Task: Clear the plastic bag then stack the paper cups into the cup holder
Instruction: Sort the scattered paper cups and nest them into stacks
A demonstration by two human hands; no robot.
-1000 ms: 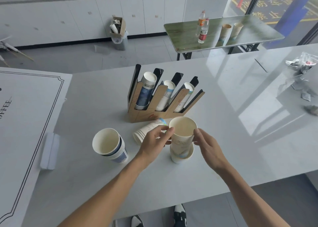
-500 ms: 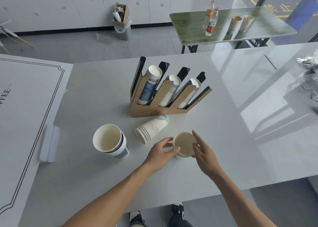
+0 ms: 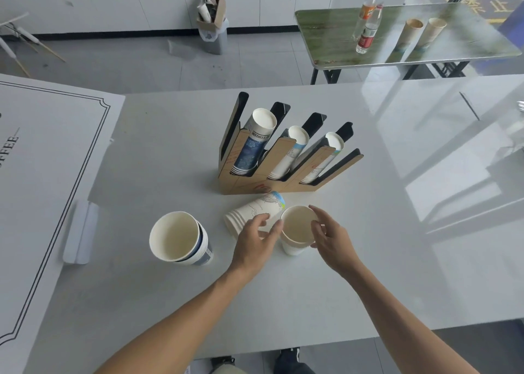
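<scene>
Both hands, left hand (image 3: 255, 239) and right hand (image 3: 330, 239), flank an upright cup stack (image 3: 297, 229). The cup holder (image 3: 279, 158) stands just beyond it.

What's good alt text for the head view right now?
Both hands flank an upright stack of paper cups on a white table, left hand and right hand at its rim. Behind stands a cup holder with three filled slots; a tipped stack lies between.

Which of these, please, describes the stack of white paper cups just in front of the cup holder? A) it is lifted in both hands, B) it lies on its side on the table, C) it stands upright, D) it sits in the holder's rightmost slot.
B: the stack of white paper cups lies on its side on the table, in front of the cup holder.
</scene>
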